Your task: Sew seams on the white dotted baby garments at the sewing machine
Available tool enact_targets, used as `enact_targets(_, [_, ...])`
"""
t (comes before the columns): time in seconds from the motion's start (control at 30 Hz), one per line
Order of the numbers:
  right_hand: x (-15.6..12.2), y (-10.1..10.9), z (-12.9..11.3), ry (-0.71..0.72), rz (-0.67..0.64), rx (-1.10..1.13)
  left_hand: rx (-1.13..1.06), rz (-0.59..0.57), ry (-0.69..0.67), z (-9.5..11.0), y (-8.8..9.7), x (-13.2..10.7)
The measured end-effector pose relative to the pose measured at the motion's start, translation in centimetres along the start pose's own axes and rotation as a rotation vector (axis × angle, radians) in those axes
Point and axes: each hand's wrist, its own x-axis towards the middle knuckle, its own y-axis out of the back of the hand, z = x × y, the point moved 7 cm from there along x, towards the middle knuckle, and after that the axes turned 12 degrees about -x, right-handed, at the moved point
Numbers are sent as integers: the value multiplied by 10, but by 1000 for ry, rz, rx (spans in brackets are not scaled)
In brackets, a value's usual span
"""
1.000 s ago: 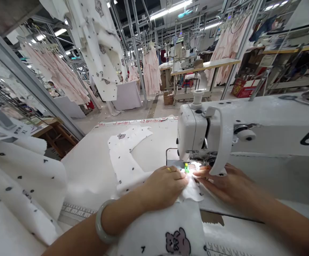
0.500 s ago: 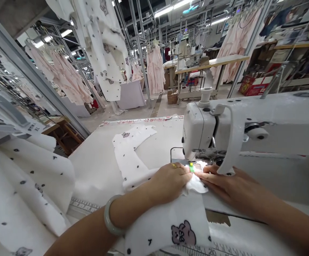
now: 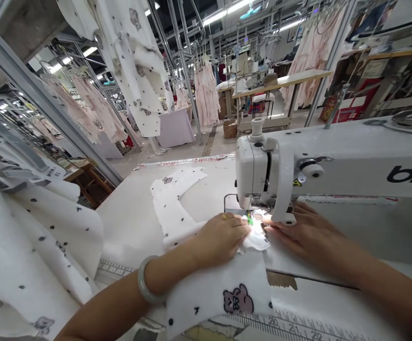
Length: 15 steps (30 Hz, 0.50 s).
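White fabric with bear and dot prints lies under the sewing machine's lit needle area and drapes toward me over the table edge. My left hand, with a bangle on its wrist, presses fingers together on the fabric just left of the green-marked presser foot. From the other side, my right hand pinches the fabric's gathered edge, its fingertips partly hidden behind the machine's white curved guard. The white sewing machine stands over both hands.
A curved fabric section spreads left on the white table. Printed garments hang close at left, and more overhead. A ruler strip runs along the front edge. Pink garments hang behind.
The view has shifted, so the machine appears farther left and more of its arm shows. Both hands stay at the needle area with the fabric, the right fingers slightly more behind the guard.
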Motion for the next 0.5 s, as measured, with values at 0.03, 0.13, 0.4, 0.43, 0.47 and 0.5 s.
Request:
enact_targets(0.03, [0,3,-3,30,0,22,-6,18,-11,2,0,-2])
enact_targets(0.13, [-1,10,-17,137,-5,99,9,34,-109,9,-2,-10])
enact_targets(0.4, [-2,4,-33,180,-24,104,111,1,-276,-1,-3,-11])
enact_targets(0.43, [-1,2,-31,167,-21,95,122,-3,-260,-4,-3,-8])
enact_targets(0.47, [-1,0,-29,157,-22,87,128,-10,-239,-7,-3,-6])
enact_targets(0.5, [-1,-1,-27,151,-24,82,130,-19,-218,-9,-4,-3])
